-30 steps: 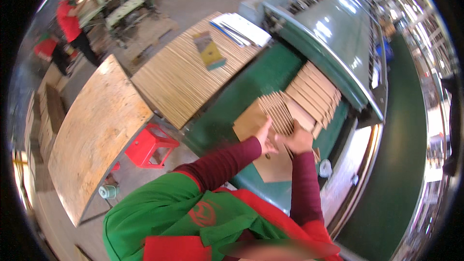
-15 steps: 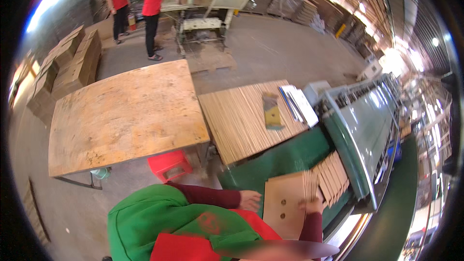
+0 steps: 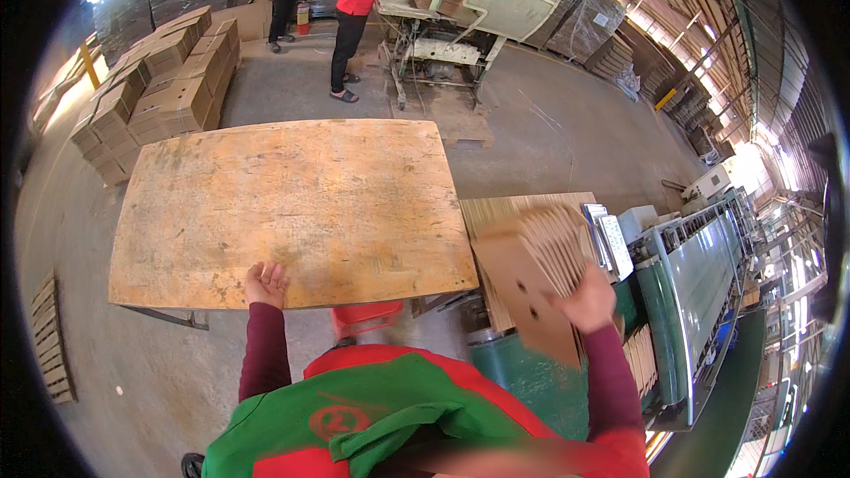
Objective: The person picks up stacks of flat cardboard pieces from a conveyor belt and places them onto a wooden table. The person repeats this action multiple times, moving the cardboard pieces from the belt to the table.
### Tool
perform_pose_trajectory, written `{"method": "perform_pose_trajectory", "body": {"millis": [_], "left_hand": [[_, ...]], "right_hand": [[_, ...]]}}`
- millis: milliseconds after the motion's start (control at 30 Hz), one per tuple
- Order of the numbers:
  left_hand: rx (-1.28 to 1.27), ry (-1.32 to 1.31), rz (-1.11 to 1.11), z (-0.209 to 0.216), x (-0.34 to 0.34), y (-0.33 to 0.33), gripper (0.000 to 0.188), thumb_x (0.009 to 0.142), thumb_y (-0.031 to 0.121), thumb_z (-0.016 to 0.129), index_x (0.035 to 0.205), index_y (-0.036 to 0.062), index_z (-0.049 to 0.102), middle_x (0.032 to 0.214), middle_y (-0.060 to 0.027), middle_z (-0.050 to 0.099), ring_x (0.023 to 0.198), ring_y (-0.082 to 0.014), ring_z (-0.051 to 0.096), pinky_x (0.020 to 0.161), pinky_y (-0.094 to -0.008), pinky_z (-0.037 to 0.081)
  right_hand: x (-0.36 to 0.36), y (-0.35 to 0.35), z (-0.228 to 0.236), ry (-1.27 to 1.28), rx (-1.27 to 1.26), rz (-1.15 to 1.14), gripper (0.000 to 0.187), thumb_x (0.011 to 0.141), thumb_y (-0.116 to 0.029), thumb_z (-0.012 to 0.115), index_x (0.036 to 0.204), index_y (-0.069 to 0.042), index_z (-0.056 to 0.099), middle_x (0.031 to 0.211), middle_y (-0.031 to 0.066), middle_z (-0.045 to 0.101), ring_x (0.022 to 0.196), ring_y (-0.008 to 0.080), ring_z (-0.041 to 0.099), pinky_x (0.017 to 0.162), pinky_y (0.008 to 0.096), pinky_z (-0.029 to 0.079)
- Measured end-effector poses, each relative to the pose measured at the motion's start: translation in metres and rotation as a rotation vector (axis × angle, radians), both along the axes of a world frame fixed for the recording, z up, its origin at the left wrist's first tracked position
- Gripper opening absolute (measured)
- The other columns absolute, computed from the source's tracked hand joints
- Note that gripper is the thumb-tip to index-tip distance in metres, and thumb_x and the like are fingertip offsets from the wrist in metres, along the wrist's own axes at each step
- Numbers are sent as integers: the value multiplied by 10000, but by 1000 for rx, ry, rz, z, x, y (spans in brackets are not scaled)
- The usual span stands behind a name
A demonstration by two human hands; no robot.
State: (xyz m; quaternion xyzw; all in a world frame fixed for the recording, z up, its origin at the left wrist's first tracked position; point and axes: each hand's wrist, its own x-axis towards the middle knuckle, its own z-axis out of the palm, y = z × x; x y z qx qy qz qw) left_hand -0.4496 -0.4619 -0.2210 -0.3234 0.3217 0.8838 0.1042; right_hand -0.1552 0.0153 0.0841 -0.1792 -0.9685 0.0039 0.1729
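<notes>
We carry a cardboard stack toward the wooden table.

Our right hand (image 3: 589, 301), fingers clasped on the fanned stack of flat cardboard blanks (image 3: 536, 279), holds it beside the table (image 3: 292, 204); our left hand (image 3: 266, 283) hovers empty, fingers loosely curled, at its near edge. Next, we judge, comes setting it down squarely.

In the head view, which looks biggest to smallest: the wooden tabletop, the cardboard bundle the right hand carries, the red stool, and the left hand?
1. Wooden tabletop, by far the largest.
2. Cardboard bundle at the right hand; it is blurred and near the camera, so it may look bigger than it is.
3. Red stool, partly hidden under the table, and the left hand look alike: no ranking.
</notes>
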Motion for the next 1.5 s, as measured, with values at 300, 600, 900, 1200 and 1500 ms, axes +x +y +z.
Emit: {"method": "perform_pose_trajectory", "body": {"millis": [300, 600, 900, 1200, 1500], "left_hand": [[-169, -67, -192, 20, 28, -6, 517, 932, 357, 464, 1369, 90, 392, 1299, -101, 531, 1063, -276, 570, 815, -430, 438], [-343, -84, -150, 5, -1, -26, 575, 928, 387, 474, 1410, 93, 360, 1373, -103, 459, 1147, -287, 515, 825, -437, 434], [-346, 101, -397, 6, -143, 27, 672, 918, 520, 456, 1432, 103, 340, 1441, -133, 388, 1281, -334, 402, 951, -552, 393], [-82, 315, -655, -25, -184, 85, 658, 966, 521, 350, 1432, 61, 295, 1399, -134, 435, 1242, -317, 464, 981, -502, 411], [-91, 270, -606, -12, -179, 121, 649, 967, 510, 353, 1430, 59, 300, 1395, -135, 439, 1237, -311, 472, 993, -491, 408]], "right_hand": [[-276, -122, -138, -105, 232, 471, 501, 805, -210, 543, 1266, -24, 478, 1055, 134, 564, 1022, 299, 529, 856, 454, 413], [-230, -225, -209, -128, 173, 397, 715, 776, -262, 605, 1425, -90, 359, 1301, 190, 421, 1247, 322, 372, 943, 477, 327], [-192, -169, -132, 700, -320, 36, 475, 783, -308, 655, 1186, -71, 575, 1183, 166, 527, 1129, 352, 482, 951, 479, 355], [-194, -86, -227, 341, -1836, -437, 688, 986, -573, 260, 1389, -41, 429, 1407, 144, 454, 1260, 271, 450, 1035, 391, 363], [-201, -91, -259, 415, -2475, -476, 488, 926, -403, 447, 1217, -28, 559, 1210, 165, 586, 1082, 313, 544, 913, 416, 449]]}}
